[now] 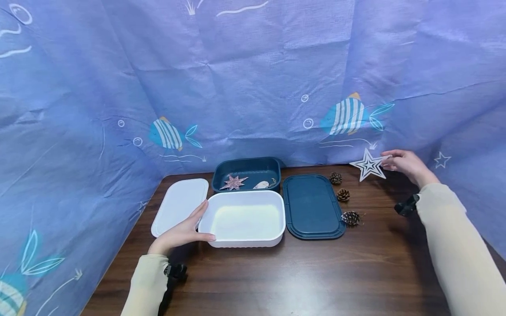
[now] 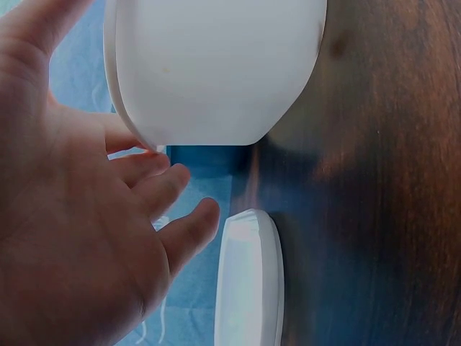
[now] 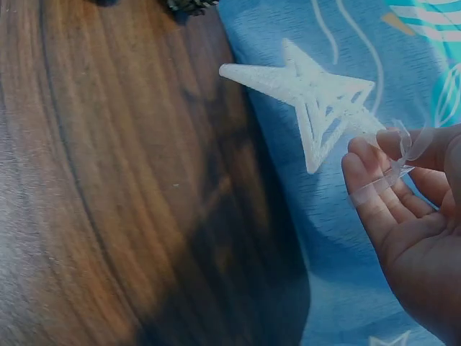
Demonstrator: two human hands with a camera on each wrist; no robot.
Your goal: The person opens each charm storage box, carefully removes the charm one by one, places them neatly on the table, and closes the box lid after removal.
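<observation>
My left hand [image 1: 182, 232] rests against the left end of an empty white box [image 1: 245, 241], thumb by the near corner and forefinger by the far one. In the left wrist view its other fingers [image 2: 189, 229] extend loosely beneath the box's rim. At the right back, my right hand [image 1: 409, 166] pinches one point of a white star ornament [image 1: 368, 166], held up off the table. A clear ribbon loop [image 3: 392, 176] hangs over the fingers in the right wrist view.
Behind the white box stands a dark blue box [image 1: 247, 163] with a glittery pink star [image 1: 234, 182] and a small pale ornament [image 1: 261, 184]. A white lid [image 1: 179, 204] lies left, a dark blue lid [image 1: 314, 206] right. Pine cones [image 1: 343, 195] sit beside it. A cloth [image 1: 253, 87] hangs behind.
</observation>
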